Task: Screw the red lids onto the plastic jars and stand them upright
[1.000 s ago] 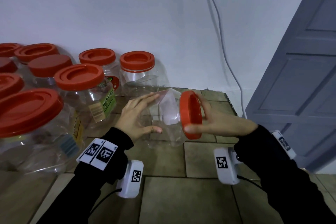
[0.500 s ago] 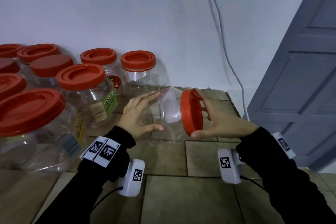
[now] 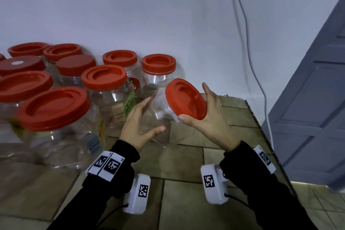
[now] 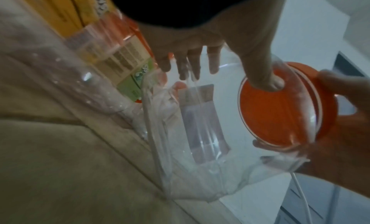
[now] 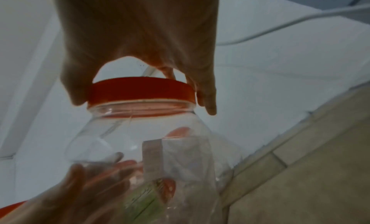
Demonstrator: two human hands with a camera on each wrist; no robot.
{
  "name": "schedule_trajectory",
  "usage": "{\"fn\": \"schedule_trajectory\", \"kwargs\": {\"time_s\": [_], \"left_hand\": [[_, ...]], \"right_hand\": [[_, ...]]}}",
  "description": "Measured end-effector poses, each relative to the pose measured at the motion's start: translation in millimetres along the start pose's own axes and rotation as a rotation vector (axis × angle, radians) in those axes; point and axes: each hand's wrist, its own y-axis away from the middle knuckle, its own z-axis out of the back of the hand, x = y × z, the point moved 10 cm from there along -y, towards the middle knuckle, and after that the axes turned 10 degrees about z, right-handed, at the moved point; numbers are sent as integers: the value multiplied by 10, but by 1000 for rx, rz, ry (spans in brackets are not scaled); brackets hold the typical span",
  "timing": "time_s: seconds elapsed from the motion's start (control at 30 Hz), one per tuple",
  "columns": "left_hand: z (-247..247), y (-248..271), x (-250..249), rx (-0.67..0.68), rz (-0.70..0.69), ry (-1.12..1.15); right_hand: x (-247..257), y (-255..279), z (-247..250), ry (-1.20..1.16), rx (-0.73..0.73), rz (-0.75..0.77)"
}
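A clear plastic jar [image 3: 158, 115] is held tilted above the tiled floor, mouth pointing up and right. My left hand [image 3: 147, 117] cups its body, fingers on the far side and thumb on the near side. A red lid [image 3: 183, 97] sits on the jar's mouth. My right hand [image 3: 195, 102] grips the lid's rim between thumb and fingers. In the left wrist view my left hand's fingers [image 4: 190, 61] lie on the jar [image 4: 200, 132], with the lid [image 4: 280, 113] to the right. The right wrist view has my right hand [image 5: 140, 91] spanning the lid [image 5: 140, 92] above the jar [image 5: 140, 132].
Several upright jars with red lids [image 3: 104, 80] crowd the left side against the white wall. A white cable [image 3: 248, 43] hangs down the wall. A grey door [image 3: 308, 99] stands at the right. Bare floor tiles [image 3: 186, 164] lie below my hands.
The jar has tipped from lying sideways toward upright, so the lid's top face now shows. Both hands kept their hold and rose slightly.
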Motion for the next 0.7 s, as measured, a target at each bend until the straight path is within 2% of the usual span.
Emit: {"fn": "schedule_trajectory", "kwargs": {"time_s": [0.1,0.23,0.37,0.57,0.63,0.7], "left_hand": [[153,13,301,-57,174,113],[133,-103,553,22,295,75],[6,-308,622,94,311,131],[-27,-360,691,64,306,206],[69,-300,590,41,287,221],[219,-100,410,13,181,258]], "right_hand": [[-48,7,-246,-107,-19,-9],[-30,-39,-596,-53,40,21],[-75,-155,-728,-38,-4,-25],[-182,-200,-666,-21,-56,-90],[-208,-142,-542,-30,-111,-126],[-90,-76,-327,-64,-193,-110]]}}
